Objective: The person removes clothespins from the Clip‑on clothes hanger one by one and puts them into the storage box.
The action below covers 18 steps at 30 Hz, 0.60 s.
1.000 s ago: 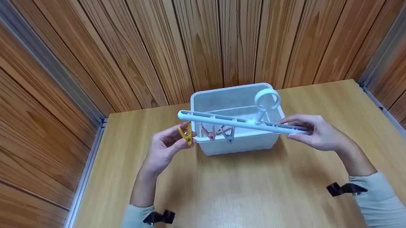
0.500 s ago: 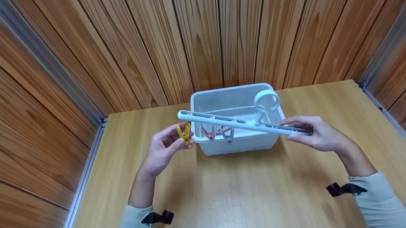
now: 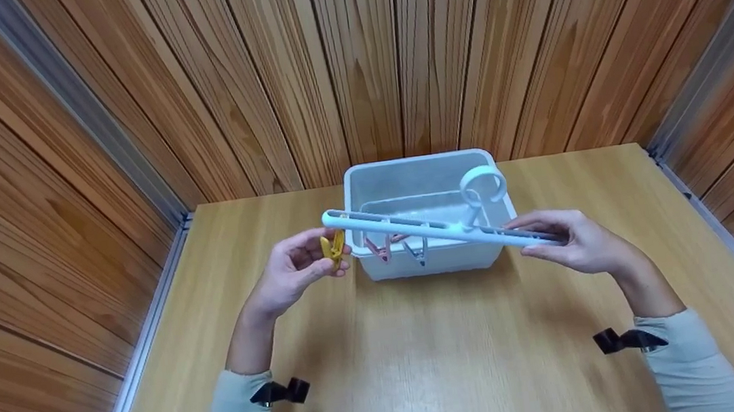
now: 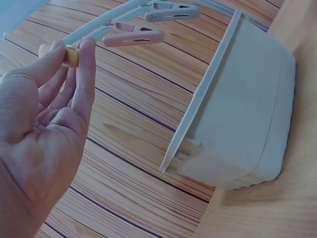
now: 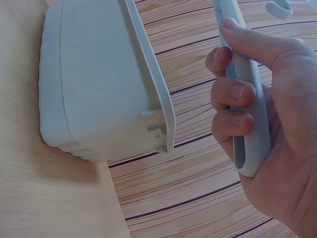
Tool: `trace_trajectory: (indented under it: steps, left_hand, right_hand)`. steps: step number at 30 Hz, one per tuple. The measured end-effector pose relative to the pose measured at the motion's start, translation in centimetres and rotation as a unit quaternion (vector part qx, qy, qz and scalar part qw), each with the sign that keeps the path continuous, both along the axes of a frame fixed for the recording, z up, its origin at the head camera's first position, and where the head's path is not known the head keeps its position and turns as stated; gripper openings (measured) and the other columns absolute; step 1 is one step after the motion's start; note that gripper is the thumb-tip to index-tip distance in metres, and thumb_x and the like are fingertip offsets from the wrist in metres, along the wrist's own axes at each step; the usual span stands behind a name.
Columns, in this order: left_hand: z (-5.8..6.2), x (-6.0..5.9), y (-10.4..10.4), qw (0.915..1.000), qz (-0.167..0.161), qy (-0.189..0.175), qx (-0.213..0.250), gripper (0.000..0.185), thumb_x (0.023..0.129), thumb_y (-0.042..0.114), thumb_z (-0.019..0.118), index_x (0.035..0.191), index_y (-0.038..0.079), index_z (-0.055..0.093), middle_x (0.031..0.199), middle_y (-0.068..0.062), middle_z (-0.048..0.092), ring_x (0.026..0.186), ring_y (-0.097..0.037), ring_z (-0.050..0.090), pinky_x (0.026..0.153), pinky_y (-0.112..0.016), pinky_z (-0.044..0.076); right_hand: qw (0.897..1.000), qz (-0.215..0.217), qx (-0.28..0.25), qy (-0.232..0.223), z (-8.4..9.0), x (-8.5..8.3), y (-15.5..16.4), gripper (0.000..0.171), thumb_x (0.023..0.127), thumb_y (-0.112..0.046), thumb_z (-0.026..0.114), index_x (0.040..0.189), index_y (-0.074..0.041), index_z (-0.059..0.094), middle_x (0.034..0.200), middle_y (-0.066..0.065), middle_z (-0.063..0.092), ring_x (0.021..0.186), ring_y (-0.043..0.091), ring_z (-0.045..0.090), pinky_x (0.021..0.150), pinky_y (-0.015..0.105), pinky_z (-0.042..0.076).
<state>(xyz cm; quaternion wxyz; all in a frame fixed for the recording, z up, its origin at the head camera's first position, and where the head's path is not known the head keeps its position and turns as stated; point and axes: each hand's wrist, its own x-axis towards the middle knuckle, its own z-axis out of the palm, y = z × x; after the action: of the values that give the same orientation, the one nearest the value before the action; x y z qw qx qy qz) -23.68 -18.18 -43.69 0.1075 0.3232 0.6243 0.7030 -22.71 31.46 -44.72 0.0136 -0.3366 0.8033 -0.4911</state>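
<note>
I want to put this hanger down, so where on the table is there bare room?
The table is bare in front of the bin, between the sleeves. Bare strips also flank the bin, left toward the wall rail and right toward the far edge. It is crowded over the bin, where the hanger and its pegs hang.

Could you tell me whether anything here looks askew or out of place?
Only the white peg hanger is askew: the right hand holds one end, so it slants over the white bin. The left hand pinches a yellow peg.
</note>
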Motion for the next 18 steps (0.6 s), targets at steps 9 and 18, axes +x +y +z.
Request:
trace_trajectory:
  steps: [9,18]
  left_hand:
    - [0.38,0.04,0.12,0.9984,0.018,0.006,-0.054,0.053,0.105,0.001,0.077,0.144,-0.025,0.052,0.116,0.009,0.080,0.101,-0.009,0.083,0.091,-0.029,0.069]
    - [0.33,0.32,0.65,0.9902,0.083,0.058,-0.096,0.045,0.098,0.000,0.084,0.134,-0.017,0.062,0.108,0.012,0.075,0.098,-0.004,0.080,0.085,-0.023,0.067]
  right_hand:
    - [1.000,0.011,-0.003,0.007,-0.15,-0.26,0.15,0.040,0.100,0.016,0.070,0.138,0.005,0.073,0.127,-0.022,0.080,0.101,-0.002,0.075,0.090,0.014,0.061]
    - [1.000,0.003,-0.001,0.001,-0.51,-0.17,0.12,0.039,0.100,0.015,0.071,0.138,0.004,0.073,0.125,-0.023,0.079,0.101,-0.001,0.075,0.091,0.015,0.061]
